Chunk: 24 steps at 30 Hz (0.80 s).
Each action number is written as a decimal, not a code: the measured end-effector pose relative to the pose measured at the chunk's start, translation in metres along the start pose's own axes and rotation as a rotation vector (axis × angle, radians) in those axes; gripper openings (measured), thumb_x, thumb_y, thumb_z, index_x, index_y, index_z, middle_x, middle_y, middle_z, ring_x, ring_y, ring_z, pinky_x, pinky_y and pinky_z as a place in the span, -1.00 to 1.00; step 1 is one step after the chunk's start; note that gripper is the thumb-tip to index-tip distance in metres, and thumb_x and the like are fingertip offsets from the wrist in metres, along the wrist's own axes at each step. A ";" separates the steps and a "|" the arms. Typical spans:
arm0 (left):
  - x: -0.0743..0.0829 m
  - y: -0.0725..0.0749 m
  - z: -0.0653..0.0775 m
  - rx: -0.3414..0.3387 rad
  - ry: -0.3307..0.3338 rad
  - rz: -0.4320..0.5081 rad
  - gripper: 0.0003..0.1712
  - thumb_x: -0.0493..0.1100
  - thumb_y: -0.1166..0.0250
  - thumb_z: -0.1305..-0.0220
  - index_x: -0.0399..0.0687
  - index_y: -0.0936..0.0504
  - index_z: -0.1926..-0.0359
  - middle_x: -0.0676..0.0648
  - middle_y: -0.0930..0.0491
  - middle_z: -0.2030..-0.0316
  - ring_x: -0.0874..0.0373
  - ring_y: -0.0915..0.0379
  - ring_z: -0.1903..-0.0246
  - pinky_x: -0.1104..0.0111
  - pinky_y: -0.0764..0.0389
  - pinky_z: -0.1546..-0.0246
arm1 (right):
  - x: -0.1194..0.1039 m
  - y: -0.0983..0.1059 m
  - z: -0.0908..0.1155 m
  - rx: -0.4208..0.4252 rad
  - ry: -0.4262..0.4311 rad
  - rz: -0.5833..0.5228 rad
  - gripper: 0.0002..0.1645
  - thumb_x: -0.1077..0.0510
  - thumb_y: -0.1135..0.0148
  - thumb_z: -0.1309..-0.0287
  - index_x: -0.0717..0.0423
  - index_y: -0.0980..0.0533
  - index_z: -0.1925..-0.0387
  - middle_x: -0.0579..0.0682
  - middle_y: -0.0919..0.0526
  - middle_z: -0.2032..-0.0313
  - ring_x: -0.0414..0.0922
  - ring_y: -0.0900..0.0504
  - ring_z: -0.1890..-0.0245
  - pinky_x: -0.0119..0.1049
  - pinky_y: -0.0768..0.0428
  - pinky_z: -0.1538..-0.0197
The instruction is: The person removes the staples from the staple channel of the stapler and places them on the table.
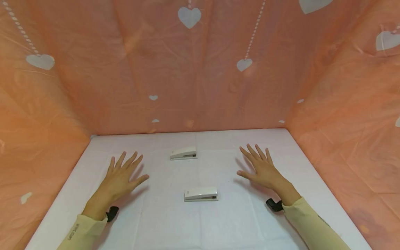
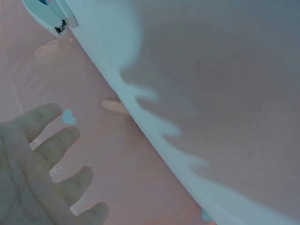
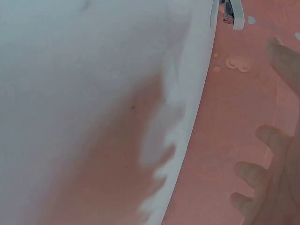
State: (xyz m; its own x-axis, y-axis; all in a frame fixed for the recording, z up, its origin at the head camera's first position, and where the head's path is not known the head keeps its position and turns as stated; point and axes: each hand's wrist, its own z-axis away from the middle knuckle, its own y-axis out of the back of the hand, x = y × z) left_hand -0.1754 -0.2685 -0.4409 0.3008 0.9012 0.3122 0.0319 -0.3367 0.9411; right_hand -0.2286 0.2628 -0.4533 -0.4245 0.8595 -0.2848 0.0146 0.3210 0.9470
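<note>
Two white staplers lie on the white-covered table, one behind the other. The far stapler (image 1: 183, 153) sits back of centre, and the near stapler (image 1: 201, 194) is closer and slightly to the right. My left hand (image 1: 121, 179) hovers over the table's left side, fingers spread, holding nothing. On the right, my right hand (image 1: 261, 169) is likewise held palm down with fingers apart and nothing in it. Both hands stay apart from the staplers and cast shadows on the cloth. One stapler (image 2: 51, 16) shows at the left wrist view's top edge; the right wrist view catches a stapler (image 3: 233, 13) too.
An orange curtain (image 1: 200, 80) with white hearts rises behind the table and along both sides. The white cloth (image 1: 162, 222) covers the tabletop. Each wrist carries a small black camera mount, such as the one (image 1: 274, 205) at the right cuff.
</note>
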 end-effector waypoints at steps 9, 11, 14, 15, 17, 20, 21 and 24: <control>0.004 -0.013 -0.003 -0.007 -0.044 -0.018 0.02 0.41 -0.23 -0.48 -0.09 -0.23 -0.67 -0.28 -0.11 -0.66 -0.40 0.20 -0.65 -0.29 0.38 -0.59 | -0.001 -0.007 0.001 -0.004 0.031 -0.013 0.15 -0.47 -0.29 -0.35 -0.19 -0.05 -0.74 0.21 -0.01 -0.70 0.33 0.14 -0.69 0.39 0.34 -0.60; 0.007 -0.014 -0.007 -0.010 -0.058 -0.021 0.02 0.40 -0.24 -0.47 -0.10 -0.24 -0.67 -0.27 -0.12 -0.66 -0.40 0.19 -0.65 -0.29 0.36 -0.59 | -0.002 -0.008 0.001 -0.007 0.042 -0.032 0.15 -0.46 -0.31 -0.34 -0.19 -0.06 -0.74 0.20 -0.02 -0.70 0.33 0.14 -0.69 0.38 0.35 -0.61; 0.013 -0.017 -0.011 -0.015 -0.078 -0.025 0.01 0.41 -0.24 -0.47 -0.08 -0.26 -0.66 -0.22 -0.14 -0.66 -0.37 0.18 -0.66 -0.28 0.33 -0.60 | -0.006 -0.010 0.001 -0.035 0.064 -0.050 0.14 -0.47 -0.30 -0.34 -0.21 -0.07 -0.73 0.18 -0.01 -0.70 0.30 0.15 -0.69 0.35 0.35 -0.62; 0.015 -0.019 -0.012 -0.016 -0.086 -0.027 0.01 0.41 -0.25 -0.47 -0.07 -0.26 -0.66 -0.20 -0.15 -0.66 -0.35 0.17 -0.66 -0.27 0.32 -0.60 | -0.007 -0.010 0.002 -0.049 0.073 -0.053 0.14 -0.47 -0.30 -0.35 -0.21 -0.06 -0.73 0.18 -0.01 -0.70 0.30 0.15 -0.70 0.34 0.35 -0.62; 0.019 -0.022 -0.013 -0.009 -0.105 -0.032 0.00 0.41 -0.25 -0.46 -0.05 -0.28 -0.66 -0.17 -0.17 -0.65 -0.32 0.15 -0.66 -0.27 0.28 -0.60 | -0.011 -0.012 0.004 -0.074 0.090 -0.062 0.14 -0.47 -0.30 -0.35 -0.20 -0.06 -0.74 0.17 0.00 -0.71 0.29 0.15 -0.70 0.33 0.35 -0.62; 0.025 -0.027 -0.015 -0.003 -0.133 -0.030 -0.02 0.42 -0.25 -0.46 -0.02 -0.29 -0.66 -0.15 -0.19 -0.65 -0.30 0.14 -0.66 -0.28 0.24 -0.60 | -0.016 -0.014 0.007 -0.087 0.114 -0.075 0.16 -0.45 -0.35 -0.32 -0.19 -0.07 -0.73 0.16 -0.01 -0.71 0.28 0.13 -0.70 0.34 0.32 -0.62; 0.027 -0.028 -0.016 -0.001 -0.142 -0.032 -0.02 0.42 -0.25 -0.46 -0.02 -0.30 -0.65 -0.14 -0.19 -0.65 -0.29 0.13 -0.66 -0.29 0.23 -0.60 | -0.017 -0.014 0.008 -0.086 0.125 -0.083 0.16 -0.44 -0.36 -0.32 -0.18 -0.08 -0.73 0.17 -0.03 -0.70 0.30 0.11 -0.69 0.35 0.31 -0.62; 0.032 -0.031 -0.019 -0.006 -0.165 -0.034 -0.03 0.41 -0.26 -0.46 -0.01 -0.30 -0.65 -0.13 -0.20 -0.65 -0.28 0.12 -0.67 -0.28 0.22 -0.60 | -0.020 -0.017 0.010 -0.077 0.157 -0.087 0.16 -0.41 -0.38 -0.31 -0.17 -0.09 -0.73 0.17 -0.06 -0.69 0.31 0.07 -0.68 0.39 0.24 -0.61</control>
State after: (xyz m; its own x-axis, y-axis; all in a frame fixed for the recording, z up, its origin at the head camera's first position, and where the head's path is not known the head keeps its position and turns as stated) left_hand -0.1853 -0.2240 -0.4578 0.4522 0.8548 0.2547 0.0389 -0.3042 0.9518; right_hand -0.2114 0.2445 -0.4653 -0.5569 0.7554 -0.3453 -0.0953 0.3548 0.9301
